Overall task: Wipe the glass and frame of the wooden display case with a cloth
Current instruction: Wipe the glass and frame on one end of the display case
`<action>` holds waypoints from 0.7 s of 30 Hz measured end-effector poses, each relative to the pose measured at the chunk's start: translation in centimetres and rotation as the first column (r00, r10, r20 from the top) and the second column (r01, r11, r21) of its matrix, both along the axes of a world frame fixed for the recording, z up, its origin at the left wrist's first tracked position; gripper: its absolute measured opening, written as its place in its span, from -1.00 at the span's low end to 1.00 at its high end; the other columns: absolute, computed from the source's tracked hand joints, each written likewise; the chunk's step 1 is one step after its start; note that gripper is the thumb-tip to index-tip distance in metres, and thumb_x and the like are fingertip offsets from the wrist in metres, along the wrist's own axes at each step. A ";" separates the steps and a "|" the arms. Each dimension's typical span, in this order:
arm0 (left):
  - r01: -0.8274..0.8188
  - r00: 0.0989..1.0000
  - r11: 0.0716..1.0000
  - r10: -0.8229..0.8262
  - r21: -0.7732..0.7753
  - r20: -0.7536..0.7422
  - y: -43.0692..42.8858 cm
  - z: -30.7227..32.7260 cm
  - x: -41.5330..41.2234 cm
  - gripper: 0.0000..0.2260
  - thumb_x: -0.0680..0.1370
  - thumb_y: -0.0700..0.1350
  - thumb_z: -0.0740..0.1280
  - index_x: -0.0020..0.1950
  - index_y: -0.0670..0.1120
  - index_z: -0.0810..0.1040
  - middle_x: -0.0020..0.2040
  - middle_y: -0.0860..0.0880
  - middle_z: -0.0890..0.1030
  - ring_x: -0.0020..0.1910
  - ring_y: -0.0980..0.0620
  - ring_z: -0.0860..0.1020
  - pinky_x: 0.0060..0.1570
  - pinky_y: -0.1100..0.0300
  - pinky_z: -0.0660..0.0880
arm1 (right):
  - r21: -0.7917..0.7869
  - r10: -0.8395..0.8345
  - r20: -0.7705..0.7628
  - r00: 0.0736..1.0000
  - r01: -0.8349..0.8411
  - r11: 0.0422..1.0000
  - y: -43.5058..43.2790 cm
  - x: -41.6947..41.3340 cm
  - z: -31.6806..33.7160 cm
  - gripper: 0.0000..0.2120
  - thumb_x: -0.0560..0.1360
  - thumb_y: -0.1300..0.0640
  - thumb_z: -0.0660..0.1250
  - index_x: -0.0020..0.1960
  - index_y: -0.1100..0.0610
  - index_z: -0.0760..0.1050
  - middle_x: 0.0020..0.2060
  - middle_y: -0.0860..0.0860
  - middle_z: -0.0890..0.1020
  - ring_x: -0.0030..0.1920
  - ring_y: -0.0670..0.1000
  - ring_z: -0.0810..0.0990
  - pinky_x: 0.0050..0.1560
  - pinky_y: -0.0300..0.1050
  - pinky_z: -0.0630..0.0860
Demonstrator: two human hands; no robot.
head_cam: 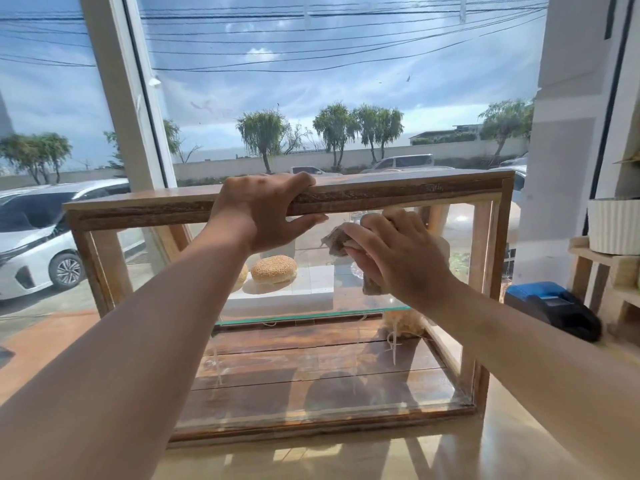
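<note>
The wooden display case (398,194) stands on a counter before a big window, with glass panels (311,375) in a rough wood frame. My left hand (263,209) grips the case's top front rail, fingers over the top and thumb under. My right hand (398,254) presses a crumpled beige cloth (337,242) flat against the upper right part of the front glass. Most of the cloth is hidden under the palm; one corner shows below the hand.
Inside the case a sesame bun (273,269) lies on a white block on a glass shelf. A blue and black card terminal (554,308) sits to the right, beside wooden shelving with a white ribbed pot (614,225). Pale counter (346,459) runs in front.
</note>
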State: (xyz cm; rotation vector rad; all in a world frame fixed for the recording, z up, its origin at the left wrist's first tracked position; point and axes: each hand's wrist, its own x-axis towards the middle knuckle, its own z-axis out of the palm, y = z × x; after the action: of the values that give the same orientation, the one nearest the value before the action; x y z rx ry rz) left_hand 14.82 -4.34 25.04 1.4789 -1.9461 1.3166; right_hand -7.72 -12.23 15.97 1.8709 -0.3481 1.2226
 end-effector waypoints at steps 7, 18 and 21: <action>-0.012 1.000 1.000 0.012 0.008 0.008 0.1 0.0 -0.1 -0.47 0.48 0.44 0.00 0.24 0.14 0.38 -0.04 0.09 0.64 -0.16 -0.08 0.62 -0.29 0.15 0.41 | -0.026 -0.128 -0.175 0.976 0.125 0.992 0.0 -1.3 -3.7 -0.87 0.58 0.07 0.35 0.05 0.12 0.58 -0.04 0.08 0.62 -0.10 0.13 0.56 -0.15 0.01 0.52; 0.017 1.000 1.000 -0.017 0.025 -0.004 0.1 0.1 0.0 -0.47 0.48 0.43 0.00 0.27 0.14 0.36 -0.02 0.09 0.64 -0.15 -0.06 0.62 -0.22 0.11 0.55 | -0.070 -0.095 -0.075 0.993 0.090 0.993 -0.4 0.6 -2.5 -0.74 0.48 0.11 0.47 0.12 0.10 0.50 0.02 0.10 0.59 0.00 0.15 0.47 -0.08 0.03 0.49; 0.017 1.000 1.000 -0.017 0.004 0.009 0.2 0.1 0.0 -0.45 0.47 0.43 -0.02 0.25 0.12 0.39 -0.05 0.10 0.64 -0.19 -0.05 0.62 -0.28 0.15 0.51 | -0.095 -0.132 -0.244 0.961 0.112 0.989 -0.6 -0.7 -7.5 -0.62 0.40 0.15 0.46 0.17 0.10 0.46 0.08 0.08 0.54 0.04 0.13 0.45 0.01 0.01 0.44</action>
State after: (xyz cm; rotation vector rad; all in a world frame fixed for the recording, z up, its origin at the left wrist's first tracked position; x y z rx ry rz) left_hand 14.78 -4.15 25.10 1.4572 -1.9636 1.3153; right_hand -8.46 -12.80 8.49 1.8779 -0.2683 0.8928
